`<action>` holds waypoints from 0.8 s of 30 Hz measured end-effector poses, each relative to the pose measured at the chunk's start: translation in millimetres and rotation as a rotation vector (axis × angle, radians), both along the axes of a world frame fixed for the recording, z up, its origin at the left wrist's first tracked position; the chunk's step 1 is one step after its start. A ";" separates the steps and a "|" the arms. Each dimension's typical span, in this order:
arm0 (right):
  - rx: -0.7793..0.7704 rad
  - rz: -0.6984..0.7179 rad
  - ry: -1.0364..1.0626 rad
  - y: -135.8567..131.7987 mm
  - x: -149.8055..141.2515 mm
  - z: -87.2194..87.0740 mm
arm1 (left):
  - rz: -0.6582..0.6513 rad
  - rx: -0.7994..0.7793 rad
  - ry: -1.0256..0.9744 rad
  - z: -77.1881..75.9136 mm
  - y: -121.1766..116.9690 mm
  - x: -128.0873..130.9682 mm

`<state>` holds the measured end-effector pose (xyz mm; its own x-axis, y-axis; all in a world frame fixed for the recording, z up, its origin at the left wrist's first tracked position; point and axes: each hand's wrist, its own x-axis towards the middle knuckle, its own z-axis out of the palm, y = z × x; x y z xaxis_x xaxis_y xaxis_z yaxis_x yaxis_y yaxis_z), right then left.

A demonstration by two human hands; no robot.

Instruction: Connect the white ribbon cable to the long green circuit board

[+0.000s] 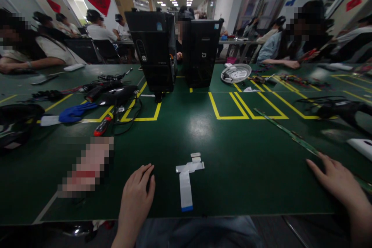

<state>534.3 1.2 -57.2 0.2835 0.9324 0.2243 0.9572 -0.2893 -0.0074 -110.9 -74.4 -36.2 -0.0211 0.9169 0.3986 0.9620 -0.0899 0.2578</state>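
A white flat ribbon cable [186, 188] with a blue end strip and a small connector at its far end lies on the green table in front of me. Left of it, my left hand [138, 192] rests near the table's front edge, fingers loosely stretched and thumb apart, holding nothing. On the right, my right hand [338, 182] lies across a long, narrow green circuit board strip [290, 136]. Its thumb is spread away and the fingertips touch the strip, whose near part is hidden beneath the hand.
Two black computer towers [157, 54] stand at the back middle. A white basket [236, 73] sits right of them. Leftward lie a red-and-black screwdriver [102, 127], a blue glove [76, 113], black cables [128, 114] and a blurred-out flat item [87, 168]. People sit around the table.
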 end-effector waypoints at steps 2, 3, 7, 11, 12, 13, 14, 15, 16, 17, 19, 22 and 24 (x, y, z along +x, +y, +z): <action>-0.054 -0.010 0.088 -2.8 -11.6 7.8 | 0.002 -0.002 0.005 0.2 -0.1 0.2; -0.079 -0.003 0.130 -3.3 -17.3 11.8 | 0.000 -0.002 0.012 0.1 0.0 0.2; -0.097 0.116 0.217 -0.6 -38.8 25.0 | -0.012 0.011 0.030 -0.8 1.0 -0.5; -0.064 0.256 0.207 9.8 -61.8 31.2 | -0.007 0.013 0.024 -0.9 1.4 -0.6; -0.057 0.294 0.201 13.6 -68.4 32.2 | -0.006 0.012 0.020 -0.9 1.3 -0.5; -0.052 0.336 0.200 17.7 -75.6 33.2 | -0.006 0.011 0.015 -0.9 1.1 -0.4; -0.048 0.381 0.202 22.1 -83.3 34.2 | -0.006 0.009 0.012 -1.1 0.8 -0.3; -0.049 0.429 0.208 26.7 -91.7 35.3 | -0.006 0.007 0.009 -1.4 0.5 -0.3; -0.051 0.481 0.217 31.2 -100.6 36.6 | -0.005 0.006 0.009 -1.6 0.3 -0.3; -0.056 0.534 0.227 35.7 -110.2 38.1 | -0.005 0.004 0.010 -1.9 0.1 -0.3; -0.070 0.629 0.242 43.8 -131.1 41.4 | -0.005 0.001 0.012 -2.1 -0.1 -0.2; -0.103 0.733 0.248 53.2 -165.1 47.1 | -0.008 0.017 0.008 -1.4 0.3 0.2; -0.122 0.785 0.241 57.7 -187.6 50.3 | -0.010 0.027 0.000 -0.6 0.7 0.4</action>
<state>346.7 58.9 -7.0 -0.4324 0.8930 0.1251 0.8572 0.4501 -0.2502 -110.5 -73.6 -36.8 -0.0119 0.9060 0.4232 0.9610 -0.1067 0.2553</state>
